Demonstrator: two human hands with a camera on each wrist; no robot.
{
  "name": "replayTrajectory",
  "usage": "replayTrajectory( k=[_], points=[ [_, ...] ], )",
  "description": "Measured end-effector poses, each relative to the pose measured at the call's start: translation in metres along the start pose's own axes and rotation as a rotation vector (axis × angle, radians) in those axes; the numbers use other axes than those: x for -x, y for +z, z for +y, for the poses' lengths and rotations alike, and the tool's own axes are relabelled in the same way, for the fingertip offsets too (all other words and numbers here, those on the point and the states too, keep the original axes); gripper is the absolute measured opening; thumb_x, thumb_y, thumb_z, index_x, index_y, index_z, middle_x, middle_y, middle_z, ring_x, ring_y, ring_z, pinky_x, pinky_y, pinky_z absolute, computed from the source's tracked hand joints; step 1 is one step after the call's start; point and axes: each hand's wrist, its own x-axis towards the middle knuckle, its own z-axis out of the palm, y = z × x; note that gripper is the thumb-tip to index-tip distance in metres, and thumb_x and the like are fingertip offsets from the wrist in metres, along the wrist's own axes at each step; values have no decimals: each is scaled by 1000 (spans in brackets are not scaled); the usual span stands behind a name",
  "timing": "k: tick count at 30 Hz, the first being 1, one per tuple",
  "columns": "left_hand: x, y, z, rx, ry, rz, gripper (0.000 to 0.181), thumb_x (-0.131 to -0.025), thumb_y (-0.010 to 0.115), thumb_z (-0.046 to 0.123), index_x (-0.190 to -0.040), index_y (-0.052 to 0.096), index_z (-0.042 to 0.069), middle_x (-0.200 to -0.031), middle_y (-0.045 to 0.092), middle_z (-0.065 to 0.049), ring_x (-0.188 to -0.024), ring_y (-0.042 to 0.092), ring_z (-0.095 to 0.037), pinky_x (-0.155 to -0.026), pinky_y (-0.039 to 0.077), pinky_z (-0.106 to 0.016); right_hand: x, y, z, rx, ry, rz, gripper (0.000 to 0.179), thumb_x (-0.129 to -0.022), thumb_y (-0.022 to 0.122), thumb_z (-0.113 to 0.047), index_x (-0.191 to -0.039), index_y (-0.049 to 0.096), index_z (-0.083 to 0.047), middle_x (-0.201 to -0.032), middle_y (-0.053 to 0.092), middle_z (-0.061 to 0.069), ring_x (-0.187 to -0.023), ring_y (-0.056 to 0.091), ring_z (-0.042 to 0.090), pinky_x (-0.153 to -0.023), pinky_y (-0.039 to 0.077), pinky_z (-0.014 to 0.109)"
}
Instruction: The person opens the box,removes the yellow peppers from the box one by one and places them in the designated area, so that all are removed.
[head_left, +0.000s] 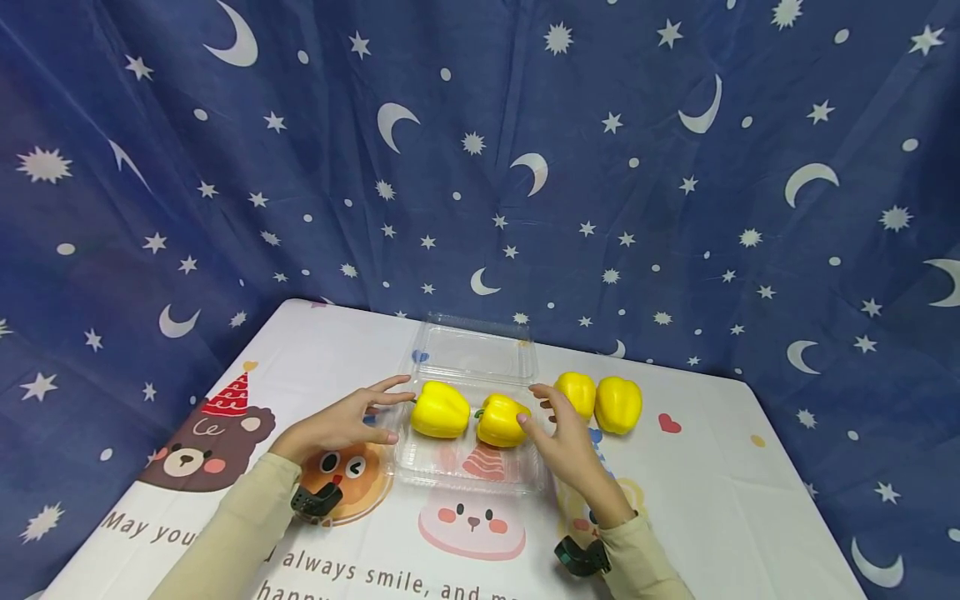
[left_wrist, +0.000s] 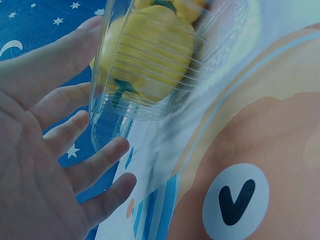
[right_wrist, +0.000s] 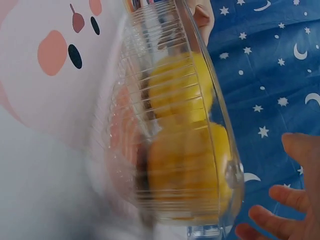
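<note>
1. From my end, the clear plastic container stands open on the table, its lid spread out on the far side.
2. Inside it I count two yellow bell peppers: the left pepper and the right pepper, close side by side. The right one's green stem points toward its neighbour.
3. I see the left hand at the container's left edge, thumb and fingers spread wide and gripping nothing. Its wrist view shows the fingertips by the ribbed wall; contact I cannot tell.
4. The right hand is at the opposite edge, also wide and holding nothing. From the head its thumb overlaps the right pepper's edge, but I cannot tell whether they touch.
5. Just beyond that hand, two more yellow peppers sit side by side on the table, outside the container.
6. Each wrist wears a dark band below a beige sleeve.
7. Under everything I have a white tablecloth with cartoon faces and lettering; behind hangs a blue curtain with moons and stars.
</note>
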Motion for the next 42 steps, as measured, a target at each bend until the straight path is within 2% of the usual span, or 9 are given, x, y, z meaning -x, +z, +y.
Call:
replayTrajectory(
  k=[8,11,15,18,22,29,37,42],
  points=[
    [0,0,1,0,7,3,65,-89,76,18,-150,51,13,-170,20,-11,-154,21,-46,-117,32,-68,-9,11,4,11,-81,-53,56,-91,75,-22,-141,55,-7,-142,60,13,-129,55,38,-109,45,58],
    [-1,0,1,0,14,3,66,-89,76,17,-150,51,12,-170,20,-11,-154,21,-45,-117,32,-68,-12,14,4,31,-63,-82,57,-89,77,-22,-141,55,-8,-143,60,11,-131,54,37,-112,44,58],
    [-1,0,0,1,14,2,66,-89,76,17,-150,51,12,-170,20,-11,-154,21,-45,-117,32,-68,-16,19,5,113,-61,-97,59,-88,79,-23,-141,56,-10,-143,60,10,-134,54,35,-115,37,61],
    [-1,0,0,3,16,1,66,-89,76,17,-150,51,12,-170,20,-11,-154,21,-45,-117,32,-68,-17,21,5,168,-65,-97,60,-86,81,-23,-140,57,-11,-140,63,10,-133,54,35,-113,34,60],
    [-1,0,0,3,23,2,65,-89,76,16,-149,51,12,-170,20,-11,-155,21,-45,-117,32,-68,-18,22,2,181,-39,-107,61,-84,83,-23,-139,58,-13,-138,65,9,-133,55,33,-110,33,55],
    [-1,0,0,10,19,1,66,-89,76,16,-150,51,12,-170,20,-11,-155,20,-45,-118,31,-68,-21,24,2,207,-10,-140,63,-82,85,-25,-139,60,-15,-138,66,7,-130,58,30,-109,31,53],
    [-1,0,2,14,9,2,65,-89,76,15,-149,51,11,-170,20,-11,-155,20,-45,-118,31,-68,-21,21,2,236,-52,-160,66,-79,87,-25,-138,59,-17,-132,69,6,-123,62,31,-107,29,54],
    [-1,1,2,22,0,3,66,-89,76,16,-149,51,11,-170,19,-11,-155,19,-45,-118,30,-69,-21,19,3,235,-87,-171,66,-77,89,-24,-136,60,-17,-131,69,5,-123,62,31,-114,25,57]
  ],
)
